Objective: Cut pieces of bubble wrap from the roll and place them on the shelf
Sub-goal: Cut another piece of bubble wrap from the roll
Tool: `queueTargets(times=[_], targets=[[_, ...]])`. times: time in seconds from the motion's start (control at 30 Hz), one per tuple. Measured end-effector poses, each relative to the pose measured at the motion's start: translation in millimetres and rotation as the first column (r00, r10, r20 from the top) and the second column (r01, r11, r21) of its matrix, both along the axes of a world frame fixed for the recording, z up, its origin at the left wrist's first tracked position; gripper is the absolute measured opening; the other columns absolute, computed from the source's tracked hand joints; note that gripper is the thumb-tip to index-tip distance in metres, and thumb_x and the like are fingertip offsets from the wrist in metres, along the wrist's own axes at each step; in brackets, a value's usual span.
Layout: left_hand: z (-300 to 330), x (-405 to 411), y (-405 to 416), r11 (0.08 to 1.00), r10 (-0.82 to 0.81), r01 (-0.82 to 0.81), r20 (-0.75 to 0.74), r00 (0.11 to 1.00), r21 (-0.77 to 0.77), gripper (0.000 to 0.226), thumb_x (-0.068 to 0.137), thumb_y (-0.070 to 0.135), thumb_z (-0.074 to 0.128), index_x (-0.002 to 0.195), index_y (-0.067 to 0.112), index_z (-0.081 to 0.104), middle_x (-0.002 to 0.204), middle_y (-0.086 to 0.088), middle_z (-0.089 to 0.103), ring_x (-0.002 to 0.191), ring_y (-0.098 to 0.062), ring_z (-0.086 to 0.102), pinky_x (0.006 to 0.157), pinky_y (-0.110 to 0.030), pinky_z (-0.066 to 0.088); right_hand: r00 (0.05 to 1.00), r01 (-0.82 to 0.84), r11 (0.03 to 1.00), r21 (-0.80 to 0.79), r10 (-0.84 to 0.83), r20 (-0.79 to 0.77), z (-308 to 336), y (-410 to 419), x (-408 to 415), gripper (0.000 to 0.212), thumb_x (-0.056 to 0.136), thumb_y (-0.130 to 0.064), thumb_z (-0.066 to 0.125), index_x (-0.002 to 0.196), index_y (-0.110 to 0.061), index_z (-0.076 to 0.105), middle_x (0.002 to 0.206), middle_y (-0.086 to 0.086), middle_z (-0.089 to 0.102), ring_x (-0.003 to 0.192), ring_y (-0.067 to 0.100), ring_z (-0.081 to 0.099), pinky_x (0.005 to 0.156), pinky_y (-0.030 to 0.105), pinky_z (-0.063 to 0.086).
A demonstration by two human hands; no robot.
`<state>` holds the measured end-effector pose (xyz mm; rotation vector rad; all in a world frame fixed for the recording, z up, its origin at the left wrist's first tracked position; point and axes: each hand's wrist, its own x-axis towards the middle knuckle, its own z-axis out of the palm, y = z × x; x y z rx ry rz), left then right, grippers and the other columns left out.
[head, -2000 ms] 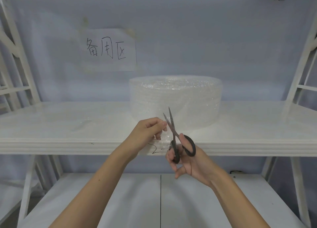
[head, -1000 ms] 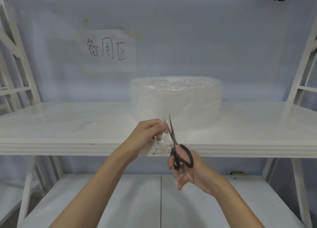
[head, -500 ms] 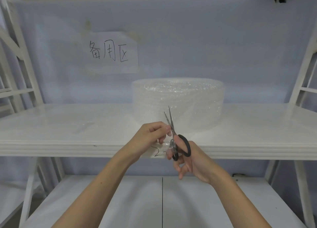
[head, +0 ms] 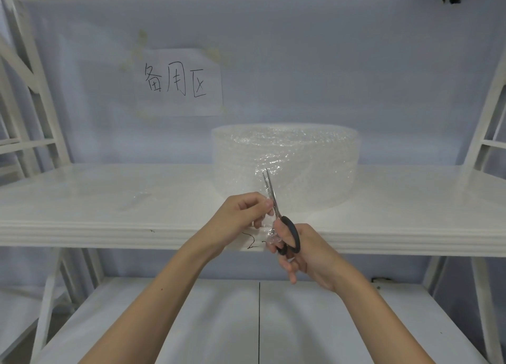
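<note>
Now mid-cut at frame centre: left hand [head: 241,215] pinching clear bubble wrap sheet [head: 269,221], right hand [head: 304,250] gripping black-handled scissors [head: 284,232]; no finished piece surely visible on white shelf [head: 109,221].

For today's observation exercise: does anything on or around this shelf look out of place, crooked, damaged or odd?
Little stands out. The paper sign on the back wall hangs slightly askew, with yellowish stains at its corners. A black scribble marks the shelf front edge. The bubble wrap roll sits upright.
</note>
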<state>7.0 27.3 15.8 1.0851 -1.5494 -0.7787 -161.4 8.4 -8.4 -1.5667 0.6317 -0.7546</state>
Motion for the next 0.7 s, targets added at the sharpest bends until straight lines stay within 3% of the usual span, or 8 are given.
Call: queueTargets(times=[0.17, 0.3, 0.4, 0.53, 0.6, 0.7], targets=[[1.0, -0.7, 0.1, 1.000, -0.001, 0.001, 0.000, 1.000, 0.002, 0.031, 0.097, 0.016, 0.058, 0.068, 0.021, 0.066, 0.065, 0.007, 0.055, 0.057, -0.006, 0.046, 0.062, -0.017, 0.041, 1.000, 0.022, 0.999, -0.029, -0.023, -0.020, -3.1, -0.5, 0.2, 0.050, 0.068, -0.065, 0.065, 0.057, -0.017, 0.056, 0.067, 0.004, 0.054, 0.039, 0.017, 0.043, 0.034, 0.023, 0.040], [1.1, -0.7, 0.0, 1.000, -0.001, 0.001, 0.005, 1.000, 0.005, 0.038, 0.097, 0.018, 0.058, 0.061, 0.028, 0.066, 0.063, 0.009, 0.052, 0.057, -0.007, 0.046, 0.063, -0.019, 0.041, 1.000, 0.003, 1.000, 0.003, -0.004, 0.023, -1.3, -2.3, -1.3, 0.055, 0.071, -0.063, 0.064, 0.061, -0.011, 0.048, 0.064, 0.001, 0.055, 0.040, 0.017, 0.043, 0.034, 0.023, 0.041], [1.3, -1.2, 0.9, 1.000, -0.016, 0.016, 0.005, 1.000, 0.007, 0.029, 0.097, 0.016, 0.058, 0.069, 0.019, 0.065, 0.062, 0.012, 0.055, 0.058, -0.007, 0.045, 0.062, -0.017, 0.042, 0.999, -0.036, 0.999, 0.006, 0.036, 0.020, 2.9, -0.3, -1.7, 0.056, 0.067, -0.067, 0.060, 0.062, -0.013, 0.049, 0.066, 0.001, 0.055, 0.041, 0.018, 0.043, 0.034, 0.023, 0.041], [0.8, 0.5, 1.7, 1.000, -0.020, 0.020, 0.028, 0.999, -0.008, 0.023, 0.097, 0.017, 0.059, 0.076, 0.009, 0.066, 0.073, -0.004, 0.055, 0.062, -0.010, 0.045, 0.063, -0.016, 0.042, 0.997, -0.075, 0.997, 0.011, 0.074, 0.016, 7.1, 3.5, -0.3, 0.048, 0.067, -0.071, 0.056, 0.062, -0.023, 0.061, 0.069, 0.001, 0.053, 0.043, 0.020, 0.042, 0.036, 0.024, 0.042], [1.1, 0.5, 2.8, 1.000, -0.017, 0.018, 0.034, 0.999, -0.010, 0.025, 0.096, 0.022, 0.060, 0.075, 0.011, 0.066, 0.072, -0.006, 0.051, 0.061, -0.009, 0.045, 0.062, -0.015, 0.041, 0.998, -0.059, 0.998, 0.011, 0.059, -0.006, 6.3, 3.4, -0.6, 0.056, 0.067, -0.072, 0.056, 0.067, -0.016, 0.056, 0.071, 0.003, 0.053, 0.043, 0.021, 0.042, 0.036, 0.025, 0.042], [2.8, -1.0, 5.2, 1.000, -0.020, 0.020, 0.027, 0.999, -0.001, 0.036, 0.087, 0.048, 0.058, 0.072, 0.017, 0.067, 0.066, 0.000, 0.050, 0.059, -0.009, 0.046, 0.061, -0.016, 0.039, 0.999, -0.044, 0.999, 0.018, 0.045, -0.024, 3.7, 2.8, -2.5, 0.063, 0.066, -0.072, 0.057, 0.074, -0.011, 0.049, 0.074, 0.006, 0.052, 0.044, 0.021, 0.042, 0.036, 0.024, 0.042]])
